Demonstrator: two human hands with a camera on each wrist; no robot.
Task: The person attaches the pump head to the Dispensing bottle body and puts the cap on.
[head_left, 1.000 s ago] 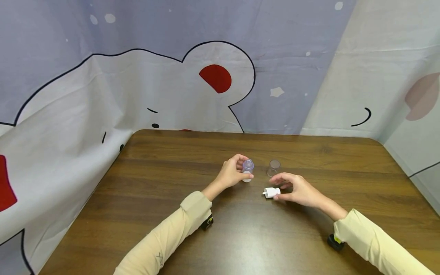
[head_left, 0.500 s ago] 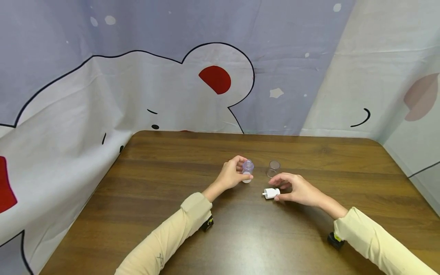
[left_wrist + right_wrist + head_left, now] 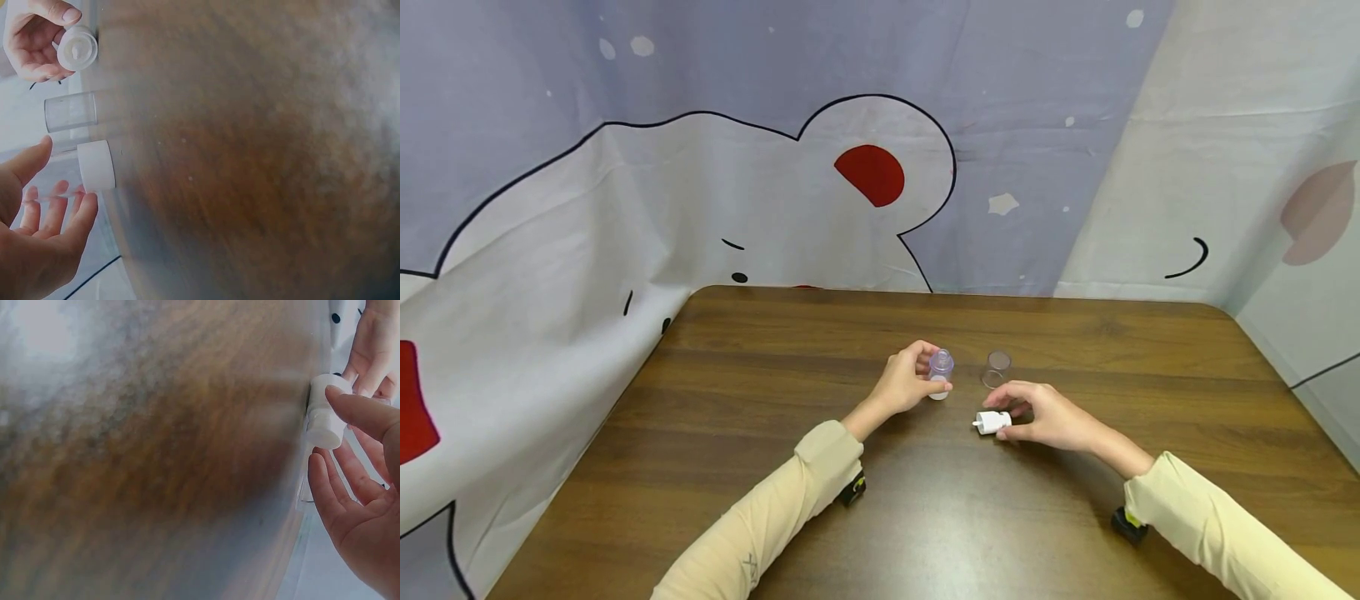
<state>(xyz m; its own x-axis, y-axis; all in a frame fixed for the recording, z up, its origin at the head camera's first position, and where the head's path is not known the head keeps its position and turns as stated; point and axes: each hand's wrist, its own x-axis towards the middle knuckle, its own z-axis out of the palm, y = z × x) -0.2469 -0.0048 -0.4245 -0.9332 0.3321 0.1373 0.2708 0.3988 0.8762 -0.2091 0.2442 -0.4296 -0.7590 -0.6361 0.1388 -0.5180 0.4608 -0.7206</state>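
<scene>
A small clear, violet-tinted bottle (image 3: 941, 363) with a white base (image 3: 97, 165) stands upright on the table. My left hand (image 3: 904, 377) holds it from the left, thumb across its front and fingers curled behind. To its right a white pump top (image 3: 992, 422) lies on its side, its thin nozzle pointing left. My right hand (image 3: 1048, 417) is loosely cupped around the pump top; the thumb (image 3: 353, 407) overlaps it in the right wrist view, and the other fingers are spread apart from it. Behind it stands a clear cylindrical cap (image 3: 997, 367).
The brown wooden table (image 3: 820, 517) reaches back to a printed cloth backdrop (image 3: 760, 183), which also hangs along its left and right sides. A dark wrist camera (image 3: 1129, 525) sits below the right sleeve, another camera (image 3: 852, 487) below the left.
My right hand has shifted slightly left, its fingers now a little lower beside the pump top. The left hand, bottle, pump top and clear cap stay in place.
</scene>
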